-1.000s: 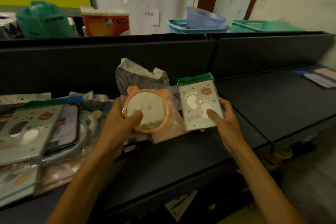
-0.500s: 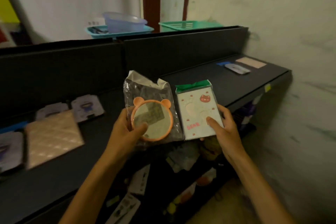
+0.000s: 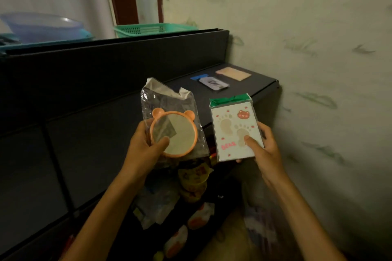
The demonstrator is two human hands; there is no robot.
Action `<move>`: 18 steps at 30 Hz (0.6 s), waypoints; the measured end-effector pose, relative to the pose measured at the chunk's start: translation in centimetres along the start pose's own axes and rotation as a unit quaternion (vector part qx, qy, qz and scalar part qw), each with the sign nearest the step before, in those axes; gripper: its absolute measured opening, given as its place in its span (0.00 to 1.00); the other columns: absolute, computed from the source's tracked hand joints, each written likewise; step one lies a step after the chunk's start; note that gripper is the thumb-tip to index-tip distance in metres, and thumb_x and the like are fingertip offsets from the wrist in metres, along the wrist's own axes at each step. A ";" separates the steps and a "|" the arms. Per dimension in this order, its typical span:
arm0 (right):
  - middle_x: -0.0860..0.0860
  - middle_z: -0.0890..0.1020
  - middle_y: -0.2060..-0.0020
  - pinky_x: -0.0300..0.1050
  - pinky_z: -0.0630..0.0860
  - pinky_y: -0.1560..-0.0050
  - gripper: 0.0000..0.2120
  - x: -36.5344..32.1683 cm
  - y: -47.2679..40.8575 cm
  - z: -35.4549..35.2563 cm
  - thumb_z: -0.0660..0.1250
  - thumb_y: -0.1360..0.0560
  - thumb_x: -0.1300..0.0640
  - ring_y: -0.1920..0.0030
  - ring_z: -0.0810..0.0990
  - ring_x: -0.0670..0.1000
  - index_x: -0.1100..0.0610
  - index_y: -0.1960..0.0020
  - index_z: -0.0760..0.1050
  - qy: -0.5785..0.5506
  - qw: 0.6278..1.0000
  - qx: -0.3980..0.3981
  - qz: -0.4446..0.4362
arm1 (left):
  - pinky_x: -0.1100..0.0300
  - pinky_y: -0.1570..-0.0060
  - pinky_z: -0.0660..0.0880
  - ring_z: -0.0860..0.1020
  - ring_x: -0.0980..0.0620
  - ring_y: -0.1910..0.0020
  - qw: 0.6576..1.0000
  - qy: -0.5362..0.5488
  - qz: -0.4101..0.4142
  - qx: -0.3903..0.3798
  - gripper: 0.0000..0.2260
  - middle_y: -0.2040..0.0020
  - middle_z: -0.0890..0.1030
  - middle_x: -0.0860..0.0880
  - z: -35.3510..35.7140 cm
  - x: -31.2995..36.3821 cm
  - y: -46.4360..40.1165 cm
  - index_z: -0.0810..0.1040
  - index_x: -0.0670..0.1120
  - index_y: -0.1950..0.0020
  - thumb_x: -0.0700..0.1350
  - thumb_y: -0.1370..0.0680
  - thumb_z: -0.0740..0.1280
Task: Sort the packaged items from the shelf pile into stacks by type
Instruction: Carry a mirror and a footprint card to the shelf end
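Two packets carried rightward — pile gone from view.
Left hand (image 3: 146, 150) grips bear mirror (image 3: 175, 133), right hand (image 3: 265, 150) pinches footprint card (image 3: 234, 131); sorted items (image 3: 214, 82) upper centre — placement next, likely.

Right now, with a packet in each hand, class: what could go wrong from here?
1. The left hand pinches the round orange mirror through its loose clear bag; it might slip.
2. The right hand holds the bear card packet beyond the shelf edge; dropped, it would likely land among the clutter below.

Left hand (image 3: 142, 150) gripping bagged orange mirror (image 3: 174, 133), right hand (image 3: 265, 148) holding footprint card pack (image 3: 234, 131), above black shelf (image 3: 106, 129)
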State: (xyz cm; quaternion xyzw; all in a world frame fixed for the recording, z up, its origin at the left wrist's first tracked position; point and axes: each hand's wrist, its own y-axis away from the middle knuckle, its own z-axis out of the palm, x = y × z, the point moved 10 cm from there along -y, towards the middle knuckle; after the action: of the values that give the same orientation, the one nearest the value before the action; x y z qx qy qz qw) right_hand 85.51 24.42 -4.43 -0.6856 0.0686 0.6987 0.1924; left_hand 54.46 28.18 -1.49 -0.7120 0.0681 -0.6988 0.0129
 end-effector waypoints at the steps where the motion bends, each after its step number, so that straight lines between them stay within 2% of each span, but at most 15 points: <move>1: 0.44 0.81 0.47 0.46 0.81 0.63 0.19 0.3 -1.3 -0.8 0.68 0.25 0.60 0.50 0.83 0.47 0.40 0.42 0.70 0.001 1.000 0.004 -0.002 | 0.53 0.56 0.81 0.80 0.50 0.48 1.000 0.000 -0.002 0.001 0.18 0.44 0.76 0.52 0.9 -0.3 -1.3 0.71 0.58 0.43 0.39 0.26 0.67; 3: 0.45 0.81 0.47 0.44 0.81 0.62 0.19 0.8 -4.2 -2.0 0.68 0.25 0.60 0.50 0.83 0.46 0.40 0.42 0.70 0.004 1.000 0.008 -0.006 | 0.51 0.55 0.81 0.80 0.49 0.47 1.000 0.007 -0.005 0.001 0.18 0.43 0.77 0.52 2.6 -1.0 -4.1 0.71 0.58 0.43 0.39 0.26 0.67; 6: 0.46 0.81 0.46 0.47 0.82 0.63 0.19 1.4 -9.1 -2.8 0.68 0.25 0.59 0.51 0.83 0.48 0.39 0.42 0.70 0.013 1.000 -0.006 -0.001 | 0.50 0.54 0.80 0.80 0.49 0.47 1.000 0.017 -0.008 0.005 0.18 0.43 0.77 0.52 4.7 -1.9 -8.3 0.71 0.58 0.43 0.40 0.26 0.68; 9: 0.47 0.81 0.46 0.42 0.80 0.65 0.19 1.8 -14.3 -2.3 0.68 0.25 0.58 0.53 0.84 0.47 0.38 0.43 0.70 0.027 0.999 -0.037 0.010 | 0.51 0.58 0.81 0.81 0.47 0.48 0.999 0.036 -0.030 0.027 0.19 0.41 0.76 0.49 5.9 -2.5 -12.2 0.71 0.56 0.40 0.38 0.26 0.67; 14: 0.46 0.81 0.49 0.43 0.80 0.67 0.19 3.0 -21.5 0.8 0.69 0.26 0.57 0.55 0.84 0.47 0.35 0.44 0.70 0.030 0.994 -0.092 0.041 | 0.58 0.66 0.80 0.81 0.45 0.49 0.995 0.015 -0.035 0.094 0.21 0.39 0.75 0.47 5.1 -2.4 -16.5 0.69 0.55 0.37 0.38 0.26 0.67; 18: 0.44 0.80 0.49 0.43 0.80 0.66 0.20 4.0 -25.4 5.4 0.69 0.26 0.57 0.56 0.84 0.45 0.35 0.44 0.70 0.028 0.989 -0.137 0.054 | 0.59 0.65 0.80 0.79 0.44 0.46 0.989 -0.016 -0.028 0.147 0.22 0.38 0.74 0.46 2.6 -2.1 -17.8 0.68 0.54 0.35 0.39 0.26 0.67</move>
State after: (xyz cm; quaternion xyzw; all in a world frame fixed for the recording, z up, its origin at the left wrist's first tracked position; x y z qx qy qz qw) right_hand 89.75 50.30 -3.80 -0.7201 0.0141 0.6914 0.0567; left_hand 58.43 45.80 -1.57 -0.7154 -0.0560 -0.6894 0.0990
